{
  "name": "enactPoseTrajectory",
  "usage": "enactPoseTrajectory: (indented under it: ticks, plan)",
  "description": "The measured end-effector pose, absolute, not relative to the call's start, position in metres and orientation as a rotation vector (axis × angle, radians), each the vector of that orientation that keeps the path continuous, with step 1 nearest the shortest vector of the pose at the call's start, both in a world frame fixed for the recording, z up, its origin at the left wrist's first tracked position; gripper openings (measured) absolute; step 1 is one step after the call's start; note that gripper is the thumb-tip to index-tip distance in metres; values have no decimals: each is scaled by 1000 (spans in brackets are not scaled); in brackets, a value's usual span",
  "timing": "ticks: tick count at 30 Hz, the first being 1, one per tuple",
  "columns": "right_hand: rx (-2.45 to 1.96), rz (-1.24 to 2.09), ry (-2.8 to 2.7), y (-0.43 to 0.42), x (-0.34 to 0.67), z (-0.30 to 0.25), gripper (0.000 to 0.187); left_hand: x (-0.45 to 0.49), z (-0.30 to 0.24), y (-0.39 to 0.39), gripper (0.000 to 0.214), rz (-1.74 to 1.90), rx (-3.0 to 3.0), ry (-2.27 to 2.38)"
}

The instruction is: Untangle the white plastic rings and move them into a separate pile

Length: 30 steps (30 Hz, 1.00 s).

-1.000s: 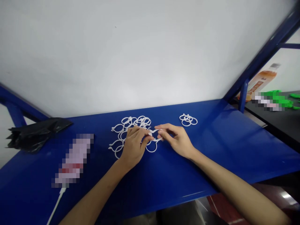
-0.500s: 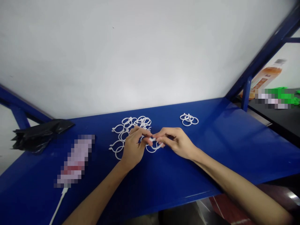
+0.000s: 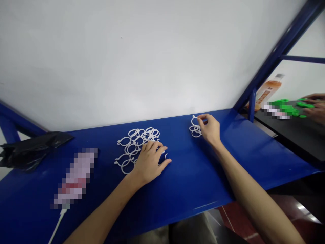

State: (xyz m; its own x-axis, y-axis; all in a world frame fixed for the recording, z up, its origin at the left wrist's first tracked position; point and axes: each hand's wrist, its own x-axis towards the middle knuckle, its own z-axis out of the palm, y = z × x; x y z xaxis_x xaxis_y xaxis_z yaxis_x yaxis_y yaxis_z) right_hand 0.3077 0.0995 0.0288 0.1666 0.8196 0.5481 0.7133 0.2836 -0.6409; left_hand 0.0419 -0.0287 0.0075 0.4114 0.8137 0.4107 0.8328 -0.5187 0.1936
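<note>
At right-centre, the right hand, newly apart from the left hand, pinches a white ring — apparently adding to the small ring pile; the left spreads, seemingly empty, over the larger central pile.

Above the worktop, the left forearm and right forearm are bare, slender and smooth in outline, tapering to narrow wrists. The left hand and right hand are bare too, with slim fingers. Below the worktop's front edge shows a muted grey-beige patch, possibly clothing, too dim to tell.
</note>
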Motion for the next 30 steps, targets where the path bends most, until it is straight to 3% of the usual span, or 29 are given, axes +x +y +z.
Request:
enactPoseTrajectory:
  ticks: [9,30]
  plan:
    - [-1816,171,-1561,110,325,21,19,27,21,-36,56,-478,-2684,-1490]
    - [-1789,234,-1627,125,328,2,26,24,21,-31,54,-565,-2732,-1323]
